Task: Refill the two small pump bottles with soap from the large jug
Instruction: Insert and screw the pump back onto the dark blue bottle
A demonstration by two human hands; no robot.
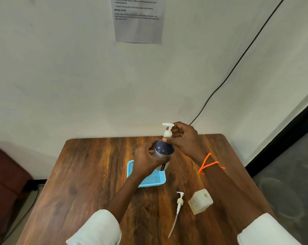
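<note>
A small pump bottle (163,150) with a dark blue shoulder and pale body is held above the blue tray (130,169). My left hand (146,160) wraps around its body. My right hand (182,137) pinches the white pump head (168,130) at the collar on top of the bottle. A second white pump head (179,203) with its long dip tube lies loose on the table near me. Beside it stands a pale, squarish bottle (200,202) with an open round neck hole. The large jug is not in view.
The wooden table (96,174) stands against a white wall with a printed sheet (138,20) taped up. A black cable (238,62) runs down the wall. A dark red seat (6,174) is at the left, grey floor at the right.
</note>
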